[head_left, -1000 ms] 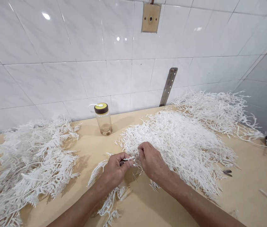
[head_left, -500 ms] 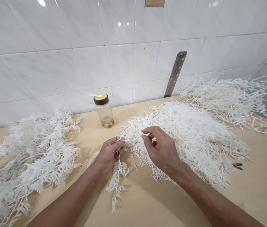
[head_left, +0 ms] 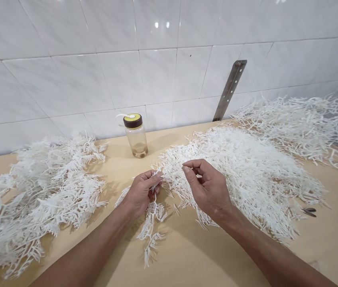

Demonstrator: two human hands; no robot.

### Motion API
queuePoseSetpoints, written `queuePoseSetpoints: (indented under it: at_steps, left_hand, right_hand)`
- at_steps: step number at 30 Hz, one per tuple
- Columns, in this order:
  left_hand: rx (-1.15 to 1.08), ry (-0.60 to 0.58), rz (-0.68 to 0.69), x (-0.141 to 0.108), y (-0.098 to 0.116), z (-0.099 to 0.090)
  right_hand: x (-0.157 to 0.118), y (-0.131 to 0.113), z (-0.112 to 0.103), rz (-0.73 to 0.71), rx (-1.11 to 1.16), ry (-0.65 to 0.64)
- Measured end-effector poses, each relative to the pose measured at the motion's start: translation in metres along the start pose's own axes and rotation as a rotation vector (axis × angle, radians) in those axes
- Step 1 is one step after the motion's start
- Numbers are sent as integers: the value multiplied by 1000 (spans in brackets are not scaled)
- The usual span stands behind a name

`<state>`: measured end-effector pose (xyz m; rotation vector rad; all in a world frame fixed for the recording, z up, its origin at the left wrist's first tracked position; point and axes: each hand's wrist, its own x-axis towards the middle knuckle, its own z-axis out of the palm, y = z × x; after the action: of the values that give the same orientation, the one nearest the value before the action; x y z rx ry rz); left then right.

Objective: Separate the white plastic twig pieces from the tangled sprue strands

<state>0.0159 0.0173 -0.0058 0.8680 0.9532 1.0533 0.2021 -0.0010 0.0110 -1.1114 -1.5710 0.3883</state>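
Between the thumb and fingers of my left hand (head_left: 140,193) is a white branching sprig (head_left: 150,223), which looks like plastic foliage. Its feathery lower end hangs down over the tabletop. My right hand (head_left: 209,189) hovers to the right of it, above the edge of a large heap of short white pieces (head_left: 255,175). The right thumb and index fingertips are brought together; anything between them is too small or hidden to make out. The two hands are apart.
A heap of white branching sprigs (head_left: 52,191) covers the left side. Bare white stems (head_left: 300,121) lie at the back right. A yellow-lidded bottle (head_left: 139,139) stands near the tiled wall. A perforated metal strip (head_left: 230,91) leans there. A small dark metal tool (head_left: 309,212) pokes out at right.
The right thumb and index finger have drawn closer together. My left hand still holds the sprig. The whole view has shifted slightly.
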Motion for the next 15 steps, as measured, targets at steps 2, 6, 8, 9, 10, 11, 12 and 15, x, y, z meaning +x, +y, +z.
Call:
queuePoseSetpoints:
  at_steps: [2,6,8,9,10,11,12,15]
  left_hand:
    - [9,7,0,0,-1,-1]
    - [20,27,-17,-1,0,1]
    - [17,35,-29,-2,1,2]
    - [17,40,-34,-3,2,3]
    - [18,43,-38,-3,2,4]
    - [20,46,-40,-3,2,4]
    - [24,44,-43,-4,3,5]
    - [41,39,-36,-5,4,6]
  right_hand:
    - [0,0,-1,-8,-2,-7]
    - [0,-2,-2,-24,-7,-13]
    - [0,-3,-1,-34,-17,-19]
    - [0,-3,-1,-42,-19,-31]
    - [0,-3,-1,-53,-20,-47]
    - [0,-3,0,-67,-18,-69]
    - [-1,-3,1,-82,-15,-93]
    - [-1,-4,4,-119,-5,-156]
